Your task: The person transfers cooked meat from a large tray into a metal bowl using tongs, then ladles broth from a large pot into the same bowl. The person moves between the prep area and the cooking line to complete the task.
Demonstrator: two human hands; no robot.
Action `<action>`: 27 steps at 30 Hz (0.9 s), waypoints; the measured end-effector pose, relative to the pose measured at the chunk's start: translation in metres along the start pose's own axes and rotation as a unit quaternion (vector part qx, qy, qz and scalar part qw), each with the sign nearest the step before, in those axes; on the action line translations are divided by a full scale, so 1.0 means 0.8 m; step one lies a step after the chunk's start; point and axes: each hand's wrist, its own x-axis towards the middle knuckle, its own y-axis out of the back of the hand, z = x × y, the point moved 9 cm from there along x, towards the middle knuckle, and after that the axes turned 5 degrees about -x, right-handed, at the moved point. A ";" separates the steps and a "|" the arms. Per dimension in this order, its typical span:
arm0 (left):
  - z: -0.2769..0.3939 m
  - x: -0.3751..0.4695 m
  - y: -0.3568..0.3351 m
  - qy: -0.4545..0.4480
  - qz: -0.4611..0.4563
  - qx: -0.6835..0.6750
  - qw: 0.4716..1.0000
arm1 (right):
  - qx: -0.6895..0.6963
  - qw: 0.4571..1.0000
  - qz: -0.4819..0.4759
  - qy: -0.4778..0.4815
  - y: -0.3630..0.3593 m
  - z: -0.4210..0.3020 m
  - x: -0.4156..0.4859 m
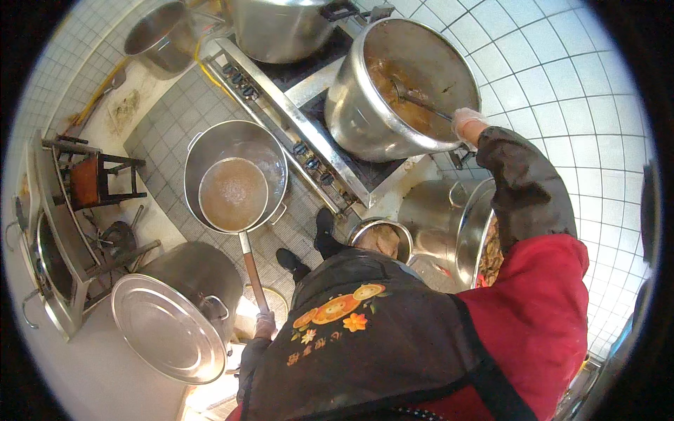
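My right hand [468,126], in a clear plastic glove, grips the handle of a metal ladle [424,107] whose head dips into brown broth [416,113] in a tall steel stockpot [353,116] on the stove. In my left hand [265,324], also gloved, is the wooden handle of a long-handled round pan or strainer [234,194]; which of the two I cannot tell. Its bowl shows brownish liquid with light foam at the centre, and lies over the mouth of a two-handled steel pot [236,126] at floor level.
A gas stove with knobs [313,163] runs diagonally, bearing another large pot [284,31]. A lidded stockpot [168,329] stands lower left. Near my feet is a steel bowl of meat [380,241], beside large steel pots [429,210]. A dark stool [100,179] and a further pot [163,42] are at left.
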 end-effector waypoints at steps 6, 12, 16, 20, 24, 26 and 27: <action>0.054 -0.030 0.011 -0.090 -0.029 0.164 0.982 | 0.105 0.978 -0.181 -0.009 0.001 0.000 -0.033; 0.015 -0.021 0.012 0.113 -0.009 -0.112 0.987 | 0.345 0.910 -0.231 0.010 0.006 -0.013 -0.063; 0.036 -0.014 -0.001 -0.012 -0.083 0.088 0.993 | 0.396 0.886 -0.242 0.018 0.004 -0.026 -0.062; 0.041 -0.018 0.012 -0.017 -0.054 0.056 0.997 | 0.410 0.878 -0.243 0.039 0.003 -0.045 -0.055; 0.046 -0.027 0.016 -0.067 -0.049 0.110 0.990 | 0.506 0.796 -0.331 0.015 -0.012 -0.062 -0.061; 0.048 -0.028 0.020 -0.092 -0.025 0.113 0.989 | 0.523 0.795 -0.307 0.004 -0.013 -0.055 -0.062; 0.048 -0.027 0.017 -0.095 -0.032 0.144 0.985 | 0.529 0.790 -0.310 -0.010 -0.017 -0.051 -0.065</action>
